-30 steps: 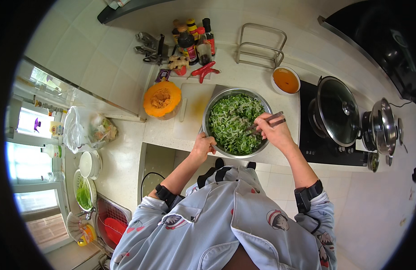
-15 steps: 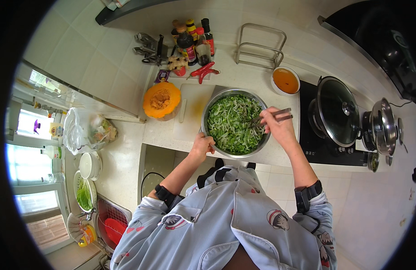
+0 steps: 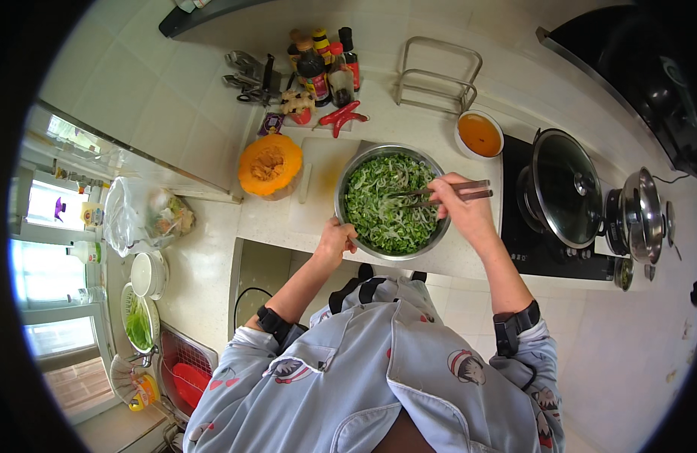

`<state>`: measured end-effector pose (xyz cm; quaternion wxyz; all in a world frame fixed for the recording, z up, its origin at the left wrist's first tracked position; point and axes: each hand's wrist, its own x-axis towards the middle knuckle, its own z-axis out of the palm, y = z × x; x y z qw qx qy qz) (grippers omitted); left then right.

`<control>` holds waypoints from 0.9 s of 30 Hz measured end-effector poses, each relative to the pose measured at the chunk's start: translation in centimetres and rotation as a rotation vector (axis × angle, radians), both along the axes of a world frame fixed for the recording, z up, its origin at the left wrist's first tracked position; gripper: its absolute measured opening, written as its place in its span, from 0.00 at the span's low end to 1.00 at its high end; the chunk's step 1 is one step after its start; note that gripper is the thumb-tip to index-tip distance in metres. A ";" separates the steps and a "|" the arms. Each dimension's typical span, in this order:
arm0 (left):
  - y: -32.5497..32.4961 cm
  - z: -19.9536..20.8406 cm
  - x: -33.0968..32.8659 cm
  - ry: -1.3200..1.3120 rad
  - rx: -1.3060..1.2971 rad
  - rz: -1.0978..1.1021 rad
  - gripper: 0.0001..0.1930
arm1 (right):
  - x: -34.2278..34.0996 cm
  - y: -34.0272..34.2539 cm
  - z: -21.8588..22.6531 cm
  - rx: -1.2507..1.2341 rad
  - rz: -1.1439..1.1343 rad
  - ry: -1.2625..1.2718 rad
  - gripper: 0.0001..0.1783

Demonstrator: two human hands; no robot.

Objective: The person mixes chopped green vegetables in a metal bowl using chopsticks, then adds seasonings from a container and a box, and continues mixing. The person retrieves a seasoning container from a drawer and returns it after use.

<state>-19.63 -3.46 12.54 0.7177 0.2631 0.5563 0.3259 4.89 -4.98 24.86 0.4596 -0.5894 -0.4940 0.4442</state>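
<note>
A steel mixing bowl (image 3: 342, 190) stands on the counter, filled with chopped greens and pale thin shreds (image 3: 386, 208). My left hand (image 3: 336, 238) is closed on the bowl's near-left rim. In my right hand (image 3: 463, 207) is a pair of dark chopsticks (image 3: 469, 189), held over the bowl's right side. Their tips reach left into the greens, a little apart from each other. Under the bowl's left side lies a pale cutting board (image 3: 307, 204), partly hidden by the bowl.
A cut pumpkin (image 3: 270, 167) sits left, red chillies (image 3: 342, 118) and sauce bottles (image 3: 312, 72) behind it. To the right are a bowl of orange liquid (image 3: 480, 134), a lidded pan (image 3: 566, 189) on the black stove (image 3: 514, 219), and a steel pot (image 3: 641, 215). The sink (image 3: 205, 353) is lower left.
The chopsticks' tips have moved left, deeper across the greens, and show wider apart. My right hand has shifted slightly left. My left hand still grips the rim.
</note>
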 end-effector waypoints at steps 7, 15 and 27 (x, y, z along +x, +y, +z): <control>0.4 -0.4 0.0 -0.005 -0.006 0.028 0.11 | -1.7 -1.4 -0.8 -0.026 0.356 -0.219 0.10; 0.7 0.0 -1.3 -0.007 -0.048 0.004 0.11 | 3.9 0.3 -1.1 0.028 0.216 -0.309 0.11; -0.7 -0.6 0.1 -0.036 -0.052 0.048 0.10 | 1.4 -0.5 0.7 -0.091 0.176 -0.281 0.08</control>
